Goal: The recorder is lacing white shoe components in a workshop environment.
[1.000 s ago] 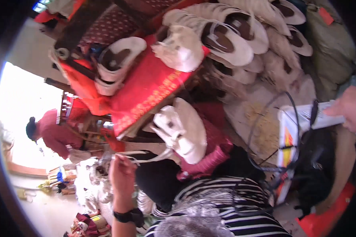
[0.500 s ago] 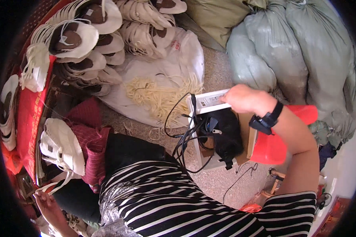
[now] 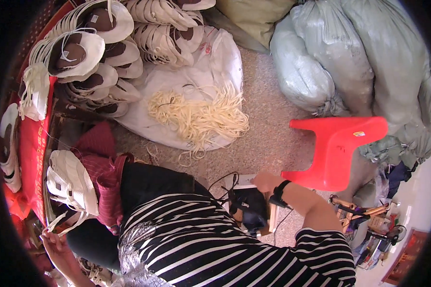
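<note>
My right hand (image 3: 267, 181) is closed on the edge of a white box (image 3: 245, 180), close to my right side. Black cables (image 3: 232, 184) spill over the box's left edge, and a black bundle (image 3: 251, 205) lies inside it. My left hand (image 3: 57, 246) is at the lower left, its fingertips at the end of a white shoelace (image 3: 57, 224). That lace hangs from a white shoe upper (image 3: 72, 182) resting by my knee on maroon cloth (image 3: 105, 191). The left palm is partly hidden at the picture's rim.
A red plastic stool (image 3: 333, 153) lies tipped over beyond my right arm. Pale laces (image 3: 196, 117) are heaped on a white sack (image 3: 177, 81). Stacked shoe uppers (image 3: 84, 52) fill the far left. Full green-grey sacks (image 3: 330, 43) stand far right; assorted tools (image 3: 364, 220) are at the right.
My right hand has drawn the white box with its cables nearer to my body, away from the stool, which now shows whole. The left hand stays nearly still by the shoelace.
</note>
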### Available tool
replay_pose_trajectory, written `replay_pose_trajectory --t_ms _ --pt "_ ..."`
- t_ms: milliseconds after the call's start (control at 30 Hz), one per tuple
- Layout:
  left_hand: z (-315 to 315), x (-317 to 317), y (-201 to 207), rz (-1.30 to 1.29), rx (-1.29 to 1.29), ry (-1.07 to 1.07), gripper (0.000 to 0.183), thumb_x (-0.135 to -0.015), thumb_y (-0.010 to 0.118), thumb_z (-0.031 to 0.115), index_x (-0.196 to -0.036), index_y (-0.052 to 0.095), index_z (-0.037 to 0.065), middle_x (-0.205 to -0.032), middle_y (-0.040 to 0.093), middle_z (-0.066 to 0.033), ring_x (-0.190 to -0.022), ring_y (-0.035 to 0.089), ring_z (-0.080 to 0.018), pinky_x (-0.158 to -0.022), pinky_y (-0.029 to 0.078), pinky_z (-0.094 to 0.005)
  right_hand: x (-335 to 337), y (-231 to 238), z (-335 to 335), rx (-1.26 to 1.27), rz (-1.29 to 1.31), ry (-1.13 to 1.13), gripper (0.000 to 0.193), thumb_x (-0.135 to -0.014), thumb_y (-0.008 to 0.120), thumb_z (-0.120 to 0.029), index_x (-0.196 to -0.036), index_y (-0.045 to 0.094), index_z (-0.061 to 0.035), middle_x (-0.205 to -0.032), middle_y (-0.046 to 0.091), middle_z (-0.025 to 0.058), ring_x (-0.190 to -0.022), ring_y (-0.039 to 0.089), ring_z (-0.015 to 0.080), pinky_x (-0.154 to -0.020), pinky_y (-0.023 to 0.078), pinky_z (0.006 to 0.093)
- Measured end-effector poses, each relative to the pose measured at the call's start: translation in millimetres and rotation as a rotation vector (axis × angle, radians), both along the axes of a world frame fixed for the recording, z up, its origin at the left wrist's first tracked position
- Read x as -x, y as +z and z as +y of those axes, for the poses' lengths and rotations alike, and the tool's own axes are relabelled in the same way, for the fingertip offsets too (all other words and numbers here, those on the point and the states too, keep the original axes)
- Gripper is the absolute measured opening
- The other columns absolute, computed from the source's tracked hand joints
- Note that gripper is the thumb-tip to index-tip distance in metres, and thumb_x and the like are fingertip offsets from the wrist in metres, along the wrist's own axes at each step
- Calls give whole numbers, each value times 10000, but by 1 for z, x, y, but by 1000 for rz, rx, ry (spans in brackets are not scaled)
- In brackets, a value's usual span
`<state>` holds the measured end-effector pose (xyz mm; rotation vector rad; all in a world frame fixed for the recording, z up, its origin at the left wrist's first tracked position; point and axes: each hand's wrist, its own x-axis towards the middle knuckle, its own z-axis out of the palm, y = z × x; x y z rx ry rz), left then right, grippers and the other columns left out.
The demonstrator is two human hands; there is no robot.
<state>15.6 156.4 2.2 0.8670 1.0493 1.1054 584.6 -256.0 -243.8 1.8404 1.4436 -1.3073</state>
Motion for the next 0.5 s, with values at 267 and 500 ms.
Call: replay_pose_trajectory --t_ms 267,500 --pt "-6 -7 1 -72 13 -108 198 -1054 433 208 -1147 499 47 -901 510 9 -662 407 -71 -755 446 -246 27 -52 -47 -44 59 -184 554 -792 554 -72 -1334 578 -183 -1084 675 199 -990 657 390 -827 531 464" --pt "-7 -17 2 -130 -11 -181 204 -1055 434 208 -1130 511 36 -886 510 2 -643 393 -77 -700 407 -246 -1 -61 -37 -118 74 -244 546 -813 531 -55 -1334 583 -211 -1130 666 191 -1028 647 389 -877 517 452"
